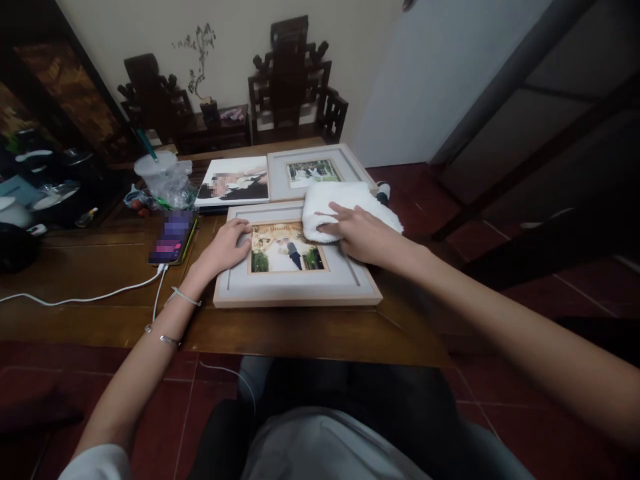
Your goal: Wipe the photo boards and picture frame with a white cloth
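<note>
A picture frame with a light wood edge, a pale mat and a wedding photo lies flat on the table in front of me. My left hand rests on its left side, fingers laid out on the mat beside the photo. Over the frame's upper right corner is a folded white fluffy cloth. My right hand presses on this cloth and grips it, some fingers stretched across the top; part of the grip is hidden. Behind are a second similar frame and a white-edged photo panel.
On the wooden table, a phone with a white charging cable lies left of the frame. A cup with a straw and crumpled plastic stand behind it. Dark carved chairs line the wall.
</note>
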### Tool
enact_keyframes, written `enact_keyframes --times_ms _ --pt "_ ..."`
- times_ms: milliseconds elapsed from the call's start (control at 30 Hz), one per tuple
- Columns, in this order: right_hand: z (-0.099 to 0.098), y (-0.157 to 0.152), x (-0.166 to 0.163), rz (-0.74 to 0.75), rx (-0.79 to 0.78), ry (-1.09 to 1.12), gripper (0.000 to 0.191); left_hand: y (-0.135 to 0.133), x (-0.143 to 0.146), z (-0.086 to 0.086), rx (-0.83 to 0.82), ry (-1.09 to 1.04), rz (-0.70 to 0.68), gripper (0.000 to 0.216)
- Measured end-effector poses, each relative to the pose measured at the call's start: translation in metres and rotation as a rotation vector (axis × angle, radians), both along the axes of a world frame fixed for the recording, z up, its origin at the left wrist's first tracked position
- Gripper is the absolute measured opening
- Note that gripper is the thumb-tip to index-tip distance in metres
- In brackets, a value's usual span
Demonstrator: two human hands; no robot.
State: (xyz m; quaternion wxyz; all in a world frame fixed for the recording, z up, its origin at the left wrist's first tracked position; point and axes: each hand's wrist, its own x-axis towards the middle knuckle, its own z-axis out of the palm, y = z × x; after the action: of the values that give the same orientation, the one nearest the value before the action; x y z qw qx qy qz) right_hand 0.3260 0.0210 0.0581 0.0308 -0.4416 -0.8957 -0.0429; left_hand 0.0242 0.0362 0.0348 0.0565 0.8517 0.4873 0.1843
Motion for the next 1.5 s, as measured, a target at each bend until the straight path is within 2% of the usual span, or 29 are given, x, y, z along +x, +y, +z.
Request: enact_keyframes --times_ms 267,467,733,833,1033,1267,1500 --pt "-0.004 -0.045 0.006 0.034 -0.042 -0.048 0.063 0.001 0.001 -0.001 -0.044 -0.035 0.025 0.035" --pt "-0.003 -0.060 0.012 0.036 -0.105 0.029 0.067 0.000 0.003 -0.003 -0.032 -0.004 0.046 0.041" --pt "0.002 -0.122 0.027 0.149 -0.126 0.141 0.065 -0.005 0.003 -0.013 0.023 0.001 0.025 0.044" --pt "0.009 -0.118 0.020 0.122 -0.149 0.133 0.064 -0.006 0.003 -0.012 0.046 -0.022 0.019 0.042" --pt "0.019 -0.083 0.001 -0.025 -0.207 0.039 0.065 -0.016 0.001 -0.005 0.087 -0.131 0.027 0.034" --pt "0.004 -0.079 0.004 0.017 -0.141 0.052 0.070 -0.030 0.000 0.002 0.045 -0.122 0.032 0.036" --pt "-0.004 -0.091 0.003 0.043 -0.057 0.102 0.063 -0.021 -0.003 -0.009 0.050 -0.162 0.091 0.035"
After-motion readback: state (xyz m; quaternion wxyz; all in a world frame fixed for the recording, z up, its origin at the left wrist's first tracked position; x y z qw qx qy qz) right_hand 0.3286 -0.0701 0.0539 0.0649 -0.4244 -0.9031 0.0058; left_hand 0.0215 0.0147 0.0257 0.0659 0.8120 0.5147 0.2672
